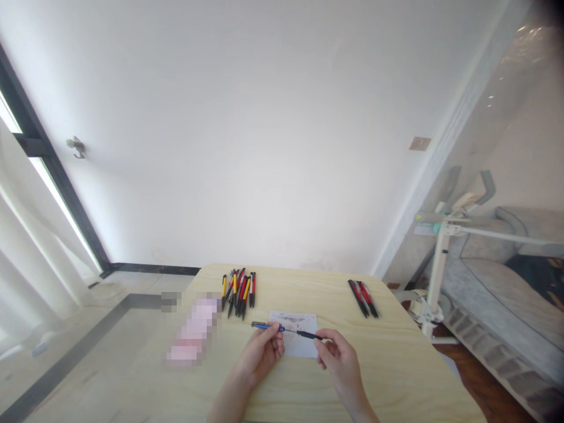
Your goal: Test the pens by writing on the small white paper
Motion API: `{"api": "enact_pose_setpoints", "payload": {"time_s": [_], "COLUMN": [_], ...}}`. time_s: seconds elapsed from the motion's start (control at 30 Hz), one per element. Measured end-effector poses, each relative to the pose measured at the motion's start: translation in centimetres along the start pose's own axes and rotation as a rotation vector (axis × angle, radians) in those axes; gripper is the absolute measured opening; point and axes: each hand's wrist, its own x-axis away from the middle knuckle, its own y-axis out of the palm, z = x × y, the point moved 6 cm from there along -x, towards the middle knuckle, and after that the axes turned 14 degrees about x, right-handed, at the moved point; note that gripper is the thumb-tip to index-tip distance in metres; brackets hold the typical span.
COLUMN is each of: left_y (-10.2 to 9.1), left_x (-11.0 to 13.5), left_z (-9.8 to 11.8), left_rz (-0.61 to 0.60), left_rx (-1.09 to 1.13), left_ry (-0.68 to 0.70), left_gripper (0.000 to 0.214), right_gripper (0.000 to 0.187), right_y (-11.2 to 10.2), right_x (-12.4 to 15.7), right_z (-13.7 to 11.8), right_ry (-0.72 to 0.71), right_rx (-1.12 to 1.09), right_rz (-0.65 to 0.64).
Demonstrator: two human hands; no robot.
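My left hand (264,346) is closed around the blue barrel (261,325) of a pen, pinched between thumb and fingers. My right hand (338,354) pinches the end of a black pen section (307,335). A thin stem, perhaps the refill, spans the short gap between the two parts. Both hands are held over a white sheet of paper (299,349) with dark reddish smudges. Left of it lies a pile of pens (240,294) in yellow, red, black and grey. A smaller group of red and black pens (365,298) rests at the right.
All of this is on a light wooden table (396,358) against a white wall. A pinkish blurred item (194,332) is at the table's left side. Off to the right stand a white exercise machine (436,270) and a grey sofa (493,282).
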Motion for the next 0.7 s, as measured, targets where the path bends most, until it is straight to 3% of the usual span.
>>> {"api": "enact_pose_setpoints", "payload": {"time_s": [0.7], "left_y": [0.05], "left_x": [-0.01], "left_z": [-0.11], "left_rz": [-0.032], "left_rx": [-0.013], "left_ry": [0.01], "left_gripper": [0.007], "right_gripper": [0.028], "right_y": [0.89], "right_x": [-0.13], "right_z": [-0.25], "right_ry": [-0.023], "right_rx": [0.069], "right_rz": [-0.034]}}
